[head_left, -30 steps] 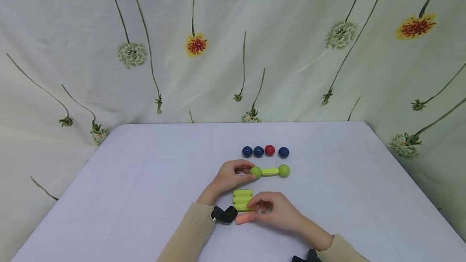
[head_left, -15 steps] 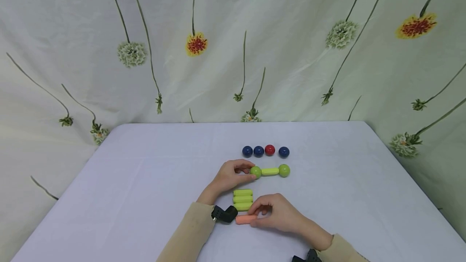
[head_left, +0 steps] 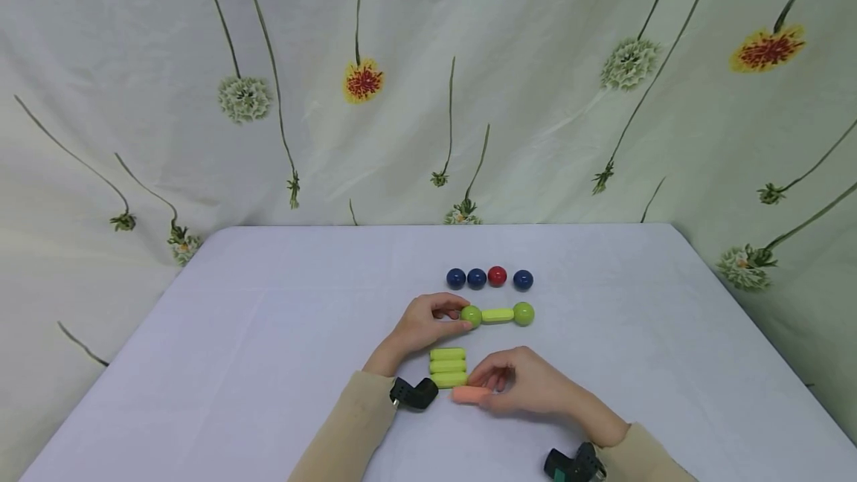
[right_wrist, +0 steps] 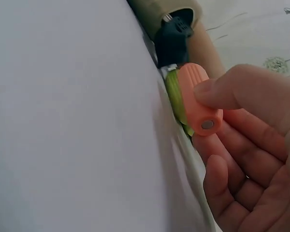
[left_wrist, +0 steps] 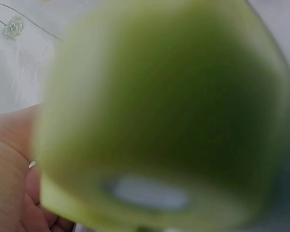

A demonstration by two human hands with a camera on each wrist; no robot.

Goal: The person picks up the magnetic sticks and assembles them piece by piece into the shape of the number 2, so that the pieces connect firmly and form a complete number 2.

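Note:
My left hand (head_left: pixel 422 324) pinches a green ball (head_left: pixel 472 317) between thumb and fingers. A yellow-green rod (head_left: pixel 498 315) joins that ball in a straight line to a second green ball (head_left: pixel 524 314). My right hand (head_left: pixel 532 385) pinches an orange ridged rod (head_left: pixel 467 394) by its right part. The right wrist view shows a grey metal disc in the end of the orange rod (right_wrist: pixel 195 99), under the thumb. Just behind it, several yellow-green rods (head_left: pixel 448 367) lie stacked side by side. In the left wrist view a blurred green piece (left_wrist: pixel 159 96) fills most of the picture.
Behind the joined pieces, blue balls (head_left: pixel 456 279) and a red ball (head_left: pixel 497 276) stand in a row on the white-covered table (head_left: pixel 301 303). A flower-printed cloth (head_left: pixel 535 95) hangs behind the table's far edge. A black wrist camera (head_left: pixel 413 394) sits beside the rods.
My right thumb and fingers came onto the orange rod, and the rod has shifted right and slightly back with them. The left hand and the green pieces stay in place.

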